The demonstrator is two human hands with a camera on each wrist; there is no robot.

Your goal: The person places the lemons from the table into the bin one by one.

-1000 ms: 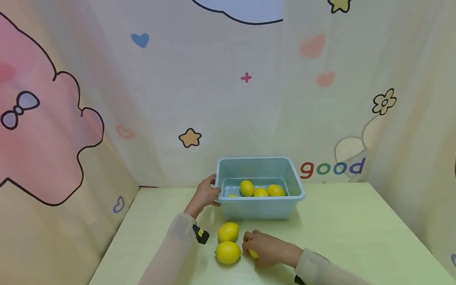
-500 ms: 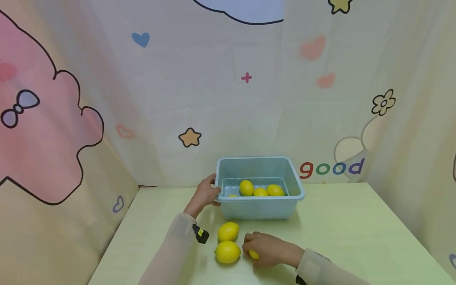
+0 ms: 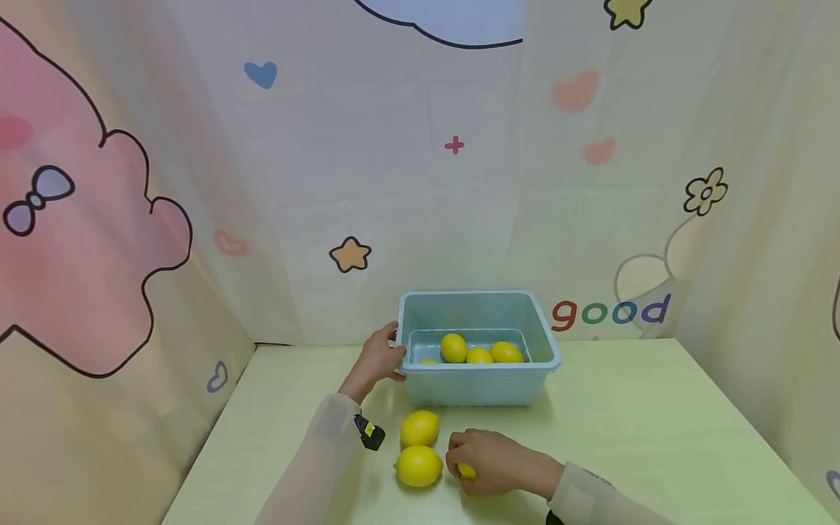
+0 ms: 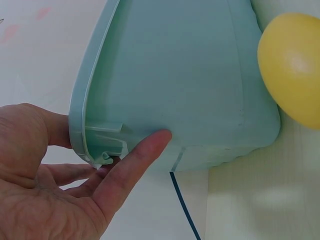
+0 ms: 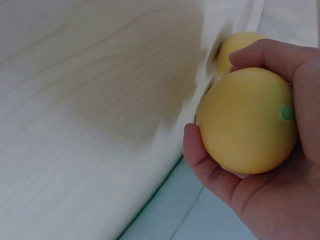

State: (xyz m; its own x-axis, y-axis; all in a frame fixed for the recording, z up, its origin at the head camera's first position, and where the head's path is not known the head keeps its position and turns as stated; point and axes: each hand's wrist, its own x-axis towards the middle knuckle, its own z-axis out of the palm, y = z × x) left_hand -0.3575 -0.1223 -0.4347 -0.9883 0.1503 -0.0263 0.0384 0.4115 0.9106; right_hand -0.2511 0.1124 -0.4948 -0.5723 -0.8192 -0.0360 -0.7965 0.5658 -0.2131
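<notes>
A light blue plastic bin (image 3: 475, 384) stands at the back of the table with several yellow lemons (image 3: 454, 348) inside. My left hand (image 3: 379, 355) grips its left end; the left wrist view has fingers around the rim and one digit against the outer wall. In front of the bin lie two lemons, a farther one (image 3: 420, 428) and a nearer one (image 3: 418, 467). Just right of them my right hand (image 3: 488, 461) holds another lemon (image 5: 247, 121), with fingers and thumb curled round it. From the head view, most of this lemon is hidden under the hand.
The pale wooden table (image 3: 630, 423) extends on both sides of the bin. Behind it hangs a printed curtain (image 3: 420, 204), close to the bin's back edge. More curtain closes off the left and right sides.
</notes>
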